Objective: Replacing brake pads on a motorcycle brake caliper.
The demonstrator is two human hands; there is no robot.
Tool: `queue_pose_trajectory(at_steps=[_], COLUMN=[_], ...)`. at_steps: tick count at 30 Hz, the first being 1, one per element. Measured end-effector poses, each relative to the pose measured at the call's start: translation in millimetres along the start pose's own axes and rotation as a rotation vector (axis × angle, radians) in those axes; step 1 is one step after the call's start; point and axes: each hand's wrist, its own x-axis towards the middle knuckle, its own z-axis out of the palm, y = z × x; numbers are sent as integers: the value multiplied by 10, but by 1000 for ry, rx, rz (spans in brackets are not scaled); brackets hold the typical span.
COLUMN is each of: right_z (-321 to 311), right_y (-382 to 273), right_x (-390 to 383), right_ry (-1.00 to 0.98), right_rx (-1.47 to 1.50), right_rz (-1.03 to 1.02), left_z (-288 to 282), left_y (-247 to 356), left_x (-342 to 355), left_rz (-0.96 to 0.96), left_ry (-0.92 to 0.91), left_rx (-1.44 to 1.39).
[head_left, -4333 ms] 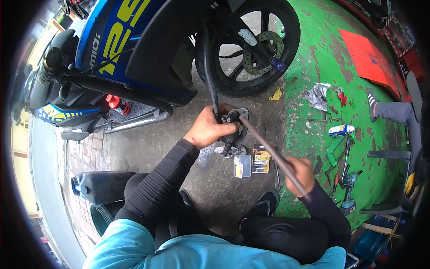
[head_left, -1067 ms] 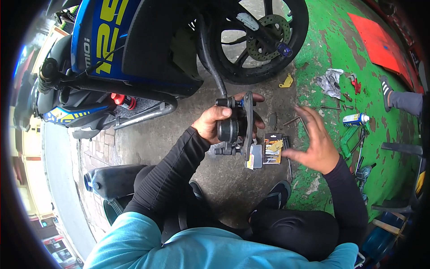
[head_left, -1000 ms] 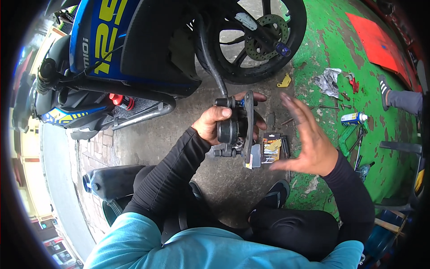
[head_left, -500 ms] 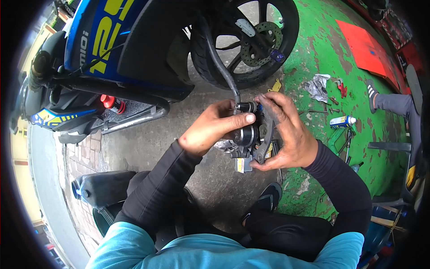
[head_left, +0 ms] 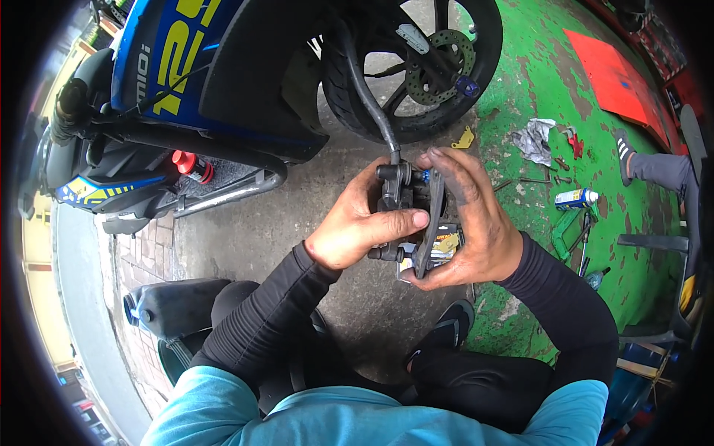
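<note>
R hand (head_left: 476, 215) part-hides pkg (head_left: 449, 232); 1 rag (head_left: 534, 141) beyond.

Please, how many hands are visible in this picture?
2. The left hand holds the dark brake caliper from the left; the right hand grips its flat bracket from the right. Another person's leg shows at far right; their hands may be hidden.

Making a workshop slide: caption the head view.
Left hand and right hand hold a brake caliper near a front wheel.
</note>
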Motion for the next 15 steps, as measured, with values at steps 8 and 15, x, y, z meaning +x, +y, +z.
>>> queue_pose_trajectory(at_steps=[8,15], right_z=[-30,-38], right_y=[-22,2], right_x=[-9,-39], right_ry=[-20,-25], right_rx=[9,-41], right_rz=[5,10], left_z=[22,21], left_y=[-47,-26], left_x=[-15,-16], left_rz=[72,63], left_ry=[19,5], left_rx=[-65,-35])
